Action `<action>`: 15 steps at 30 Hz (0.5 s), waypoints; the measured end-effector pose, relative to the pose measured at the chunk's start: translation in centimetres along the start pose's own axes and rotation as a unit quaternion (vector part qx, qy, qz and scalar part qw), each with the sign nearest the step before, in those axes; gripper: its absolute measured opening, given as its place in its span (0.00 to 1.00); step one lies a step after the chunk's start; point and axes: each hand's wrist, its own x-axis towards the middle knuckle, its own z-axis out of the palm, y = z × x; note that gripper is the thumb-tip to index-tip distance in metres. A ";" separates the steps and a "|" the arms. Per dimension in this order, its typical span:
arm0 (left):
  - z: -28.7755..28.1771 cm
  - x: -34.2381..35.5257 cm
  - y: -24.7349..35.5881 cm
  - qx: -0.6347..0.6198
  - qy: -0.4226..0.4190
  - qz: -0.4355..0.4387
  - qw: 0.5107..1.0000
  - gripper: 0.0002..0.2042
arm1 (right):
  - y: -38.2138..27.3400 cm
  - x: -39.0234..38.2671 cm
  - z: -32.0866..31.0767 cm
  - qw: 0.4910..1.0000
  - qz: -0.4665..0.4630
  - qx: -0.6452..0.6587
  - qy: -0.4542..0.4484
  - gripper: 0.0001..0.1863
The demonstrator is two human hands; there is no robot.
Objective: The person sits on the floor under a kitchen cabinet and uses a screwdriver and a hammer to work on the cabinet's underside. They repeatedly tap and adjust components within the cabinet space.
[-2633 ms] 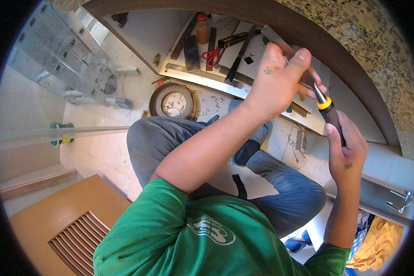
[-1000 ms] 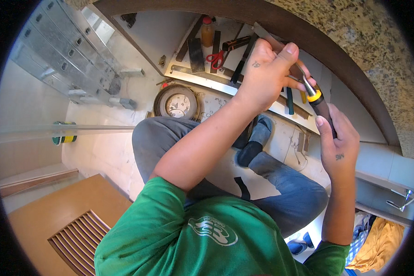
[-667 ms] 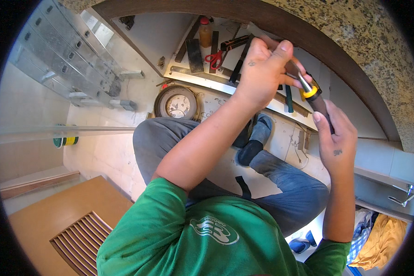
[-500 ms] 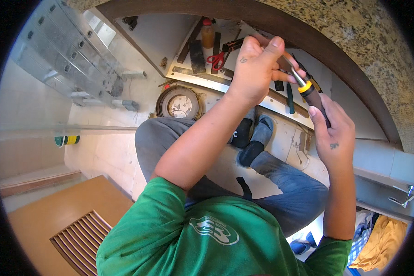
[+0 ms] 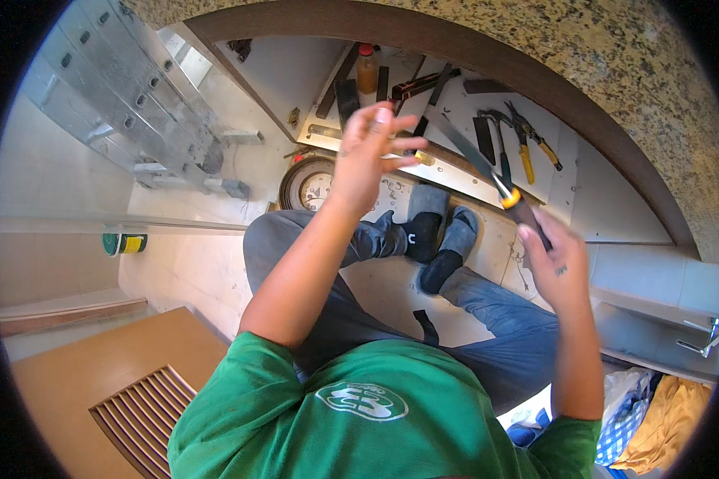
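- Head view, looking down past a green shirt (image 5: pixel 359 351) and crossed grey trousers (image 5: pixel 495 315); both bare hands reach forward toward an open low cabinet (image 5: pixel 459 108) beneath a speckled stone top (image 5: pixel 655 88).
- The right hand (image 5: pixel 558 259) has its fingers clamped round the dark, yellow-collared handle of a flat-bladed tool (image 5: pixel 481 163); the tool is in front of the cabinet opening, its long metal blade slanting up and left, away from the body.
- The left hand (image 5: pixel 367 152) is raised to the left of the blade; its fingers are spread apart, with nothing visible in them; they look near the blade's far end but not touching it, though depth is hard to tell.
- On the cabinet floor, beyond the blade, lie yellow-handled pliers (image 5: pixel 527 160), a green-handled tool (image 5: pixel 504 164) and, farther left, a red-capped bottle (image 5: pixel 367 77).
- The step in hand seems to be one-handed handling of the tool; no workpiece is visibly against the blade.
- The next move, I judge, calls for a firm grip on the handle; the free fingers need care around the blade's edges.
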 end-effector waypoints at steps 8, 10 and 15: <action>7.6 0.6 2.2 -0.193 -0.056 0.096 0.975 0.10 | 8.6 -15.6 3.2 0.824 0.453 0.336 -0.055 0.12; 9.8 0.1 2.4 -0.189 -0.078 0.116 0.972 0.06 | 10.0 -17.8 4.7 0.797 0.469 0.378 -0.032 0.12; 12.6 -1.6 1.9 -0.096 -0.013 0.088 0.991 0.27 | 12.6 -19.6 6.5 0.785 0.453 0.422 0.007 0.11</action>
